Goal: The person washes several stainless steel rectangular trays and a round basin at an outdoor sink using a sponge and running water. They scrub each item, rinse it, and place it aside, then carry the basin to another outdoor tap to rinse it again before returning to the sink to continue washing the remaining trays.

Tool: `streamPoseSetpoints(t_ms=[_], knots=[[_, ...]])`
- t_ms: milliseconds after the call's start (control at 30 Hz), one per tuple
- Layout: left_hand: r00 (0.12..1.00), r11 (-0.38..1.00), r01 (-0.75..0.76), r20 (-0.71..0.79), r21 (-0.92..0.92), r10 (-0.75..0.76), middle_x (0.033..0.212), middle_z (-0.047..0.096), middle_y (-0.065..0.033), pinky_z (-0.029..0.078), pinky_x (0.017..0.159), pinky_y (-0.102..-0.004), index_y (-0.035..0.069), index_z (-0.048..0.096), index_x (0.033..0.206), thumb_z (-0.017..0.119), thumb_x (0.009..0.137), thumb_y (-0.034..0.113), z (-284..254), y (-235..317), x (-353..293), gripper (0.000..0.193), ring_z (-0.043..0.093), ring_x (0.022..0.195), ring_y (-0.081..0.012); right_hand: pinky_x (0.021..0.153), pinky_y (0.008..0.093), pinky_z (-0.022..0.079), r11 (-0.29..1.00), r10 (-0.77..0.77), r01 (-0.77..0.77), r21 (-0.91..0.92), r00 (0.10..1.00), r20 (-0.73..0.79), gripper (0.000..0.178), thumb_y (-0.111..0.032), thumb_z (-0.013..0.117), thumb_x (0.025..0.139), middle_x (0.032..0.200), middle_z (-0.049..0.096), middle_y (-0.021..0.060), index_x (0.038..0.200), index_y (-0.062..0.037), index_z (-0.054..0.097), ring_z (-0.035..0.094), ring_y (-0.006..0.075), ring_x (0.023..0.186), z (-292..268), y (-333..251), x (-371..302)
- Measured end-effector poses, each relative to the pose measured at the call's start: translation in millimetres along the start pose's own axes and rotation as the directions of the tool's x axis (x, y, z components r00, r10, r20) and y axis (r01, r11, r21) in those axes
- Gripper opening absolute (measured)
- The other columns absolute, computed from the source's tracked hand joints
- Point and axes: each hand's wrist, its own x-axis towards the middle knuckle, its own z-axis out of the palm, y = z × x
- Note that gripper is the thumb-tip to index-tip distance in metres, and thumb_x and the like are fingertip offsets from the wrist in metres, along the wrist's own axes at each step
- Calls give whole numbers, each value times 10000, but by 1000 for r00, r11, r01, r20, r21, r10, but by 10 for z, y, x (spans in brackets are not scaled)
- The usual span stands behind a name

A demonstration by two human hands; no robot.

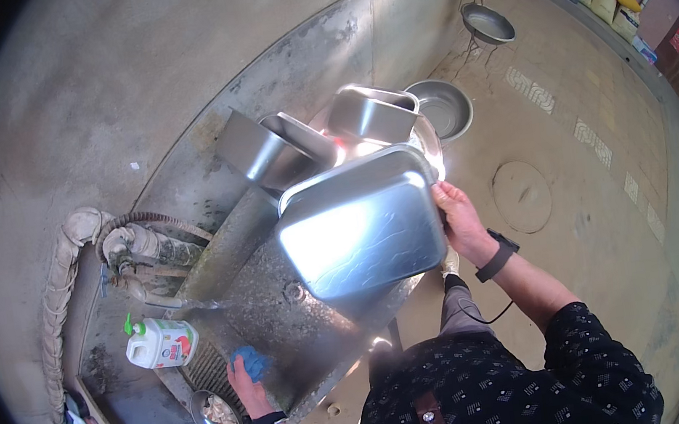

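My right hand grips the right rim of a deep rectangular stainless-steel pan, thumb on top. The pan is tilted over the stone sink, its shiny outside facing me, with streaks that look wet. Lower left, my left hand is closed on a crumpled blue scrubbing cloth above the sink's ribbed ledge. A metal bowl with pale pieces in it stands just left of that hand. From the tap water runs into the sink.
A white pump bottle with a green top stands on the ledge. More steel pans lean behind the sink, beside a round basin. A wok rests on a stand farther off. Thick wrapped pipes line the left wall.
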Motion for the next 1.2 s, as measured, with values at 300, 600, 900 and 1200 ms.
streamPoseSetpoints(t_ms=[300,600,900,1200], knots=[[940,991,-131,-315,11,127,1094,623,-64,484,697,-303,78,556,1168,718,800,230,677,-728,-512,430,621,870,-190,815,334,523,916,-383,383,124,923,-25,167,-161,484,1002,1005,623,59,1086,-30,544,605,160,905,-3177,-1007,2222],[952,997,76,-300,17,-67,915,668,-45,506,721,-295,31,661,978,572,825,147,1697,-774,-1072,211,634,797,-163,841,364,487,992,-120,31,-126,593,-796,263,-232,395,1025,1046,586,84,1110,-8,505,559,204,917,-4991,149,4160],[882,996,44,-472,73,-4,1069,676,-70,513,901,-328,4,622,1141,555,848,127,2093,-624,-1302,325,650,985,-216,978,422,462,986,91,-8,168,865,-493,299,-202,398,1001,1277,517,141,1218,-10,469,555,276,1104,-5352,1045,5128],[897,999,42,-439,-31,-51,1104,613,-42,463,885,-345,69,629,1094,588,875,237,1958,-844,-913,279,568,1033,-183,953,356,476,971,231,-203,129,935,-268,240,-96,507,975,1174,616,133,1209,-46,529,616,213,1023,-3986,147,4163]])
